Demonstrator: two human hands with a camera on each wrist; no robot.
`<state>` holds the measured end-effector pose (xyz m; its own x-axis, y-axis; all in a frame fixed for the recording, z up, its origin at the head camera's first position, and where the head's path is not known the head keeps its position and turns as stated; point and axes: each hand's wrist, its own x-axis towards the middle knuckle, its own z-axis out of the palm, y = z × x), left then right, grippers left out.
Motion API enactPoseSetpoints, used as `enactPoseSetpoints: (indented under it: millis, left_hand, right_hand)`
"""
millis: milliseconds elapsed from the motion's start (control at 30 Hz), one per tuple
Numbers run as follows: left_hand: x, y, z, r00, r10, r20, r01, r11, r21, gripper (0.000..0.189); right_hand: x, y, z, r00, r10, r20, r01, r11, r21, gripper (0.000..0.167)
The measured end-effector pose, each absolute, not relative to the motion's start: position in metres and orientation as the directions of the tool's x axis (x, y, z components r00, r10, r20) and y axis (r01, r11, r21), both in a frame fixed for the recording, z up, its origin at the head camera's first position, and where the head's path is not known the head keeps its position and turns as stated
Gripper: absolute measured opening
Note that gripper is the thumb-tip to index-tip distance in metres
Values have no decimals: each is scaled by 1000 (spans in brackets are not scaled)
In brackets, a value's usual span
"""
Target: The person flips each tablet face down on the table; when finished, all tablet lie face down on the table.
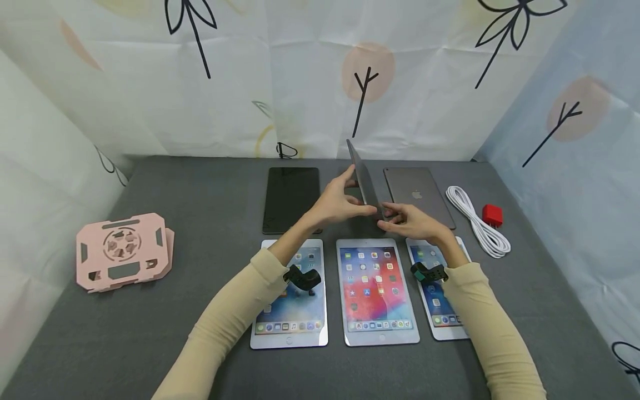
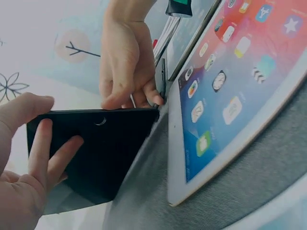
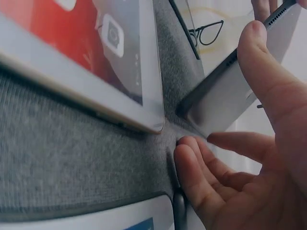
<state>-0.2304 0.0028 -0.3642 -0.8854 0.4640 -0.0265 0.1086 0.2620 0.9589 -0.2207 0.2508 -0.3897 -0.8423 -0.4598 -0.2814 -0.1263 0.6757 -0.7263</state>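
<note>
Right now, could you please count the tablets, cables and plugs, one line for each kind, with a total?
White tablets with lit screens (left tablet, middle tablet, right tablet): 3
Dark tablet lying screen up: 1
Grey tablet lying back up: 1
Tablet held tilted in the left hand: 1
White cable: 1
Red plug: 1
Total: 8

Held tablet (image 2: 115,148) seems partly hidden.

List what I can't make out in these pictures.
Left wrist: screen of held tablet, partly hidden by left hand.
Head: part of rightmost white tablet, hidden by right sleeve.
Head: app labels on middle white tablet, too small.
Right wrist: most of left hand, cut off by top edge.
</note>
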Motion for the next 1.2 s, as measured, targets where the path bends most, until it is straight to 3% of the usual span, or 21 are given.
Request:
enactPoseSetpoints:
  millis: [200,433,633,867,1200]
  left_hand:
    - [-232,-7,-376,-901,429,-57,-6,118,993,112]
    - [-235,-18,-389,-887,454,-85,-23,141,990,113]
    - [-238,-24,-400,-870,478,-122,23,287,958,121]
    - [-245,-27,-405,-884,444,-147,156,576,802,121]
    - [-251,-28,-409,-870,464,-166,218,664,715,122]
  right_hand:
    - [-220,248,-388,-847,-416,-331,-6,630,-777,78]
    - [-219,247,-391,-887,-343,-308,45,600,-799,85]
    - [-220,246,-393,-926,-273,-260,32,631,-775,89]
    - [-219,242,-394,-948,-229,-221,15,662,-749,91]
    - [-218,236,-395,-950,-228,-212,-20,724,-689,94]
